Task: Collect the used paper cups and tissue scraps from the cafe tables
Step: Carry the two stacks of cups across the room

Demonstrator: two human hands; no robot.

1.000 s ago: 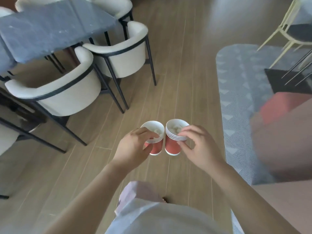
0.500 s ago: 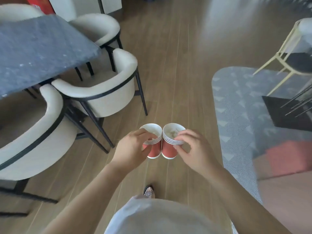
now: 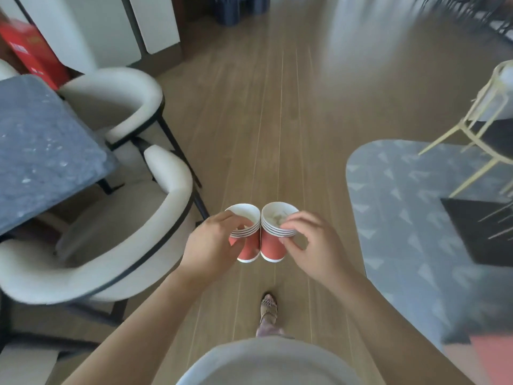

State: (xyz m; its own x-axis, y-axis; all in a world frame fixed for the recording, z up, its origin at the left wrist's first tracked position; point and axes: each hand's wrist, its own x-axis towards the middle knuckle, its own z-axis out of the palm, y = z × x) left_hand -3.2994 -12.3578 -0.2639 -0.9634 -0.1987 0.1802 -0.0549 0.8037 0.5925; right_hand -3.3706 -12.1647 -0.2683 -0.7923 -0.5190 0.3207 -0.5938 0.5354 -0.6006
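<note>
My left hand (image 3: 213,245) holds the left stack of cups (image 3: 248,251), with my fingers curled round it. My right hand (image 3: 316,245) pinches the right stack of cups (image 3: 273,245) near its rim. The two red stacks touch side by side, above the wood floor (image 3: 277,120). The gray table (image 3: 41,151) is on my left.

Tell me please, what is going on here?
A person holds two stacks of red paper cups above a wooden floor. The left hand grips the left stack around its side; the right hand pinches the right stack at the rim. The stacks touch side by side. Something like crumpled tissue lies in the right stack's top cup. A grey table with white chairs is on the left.
</note>
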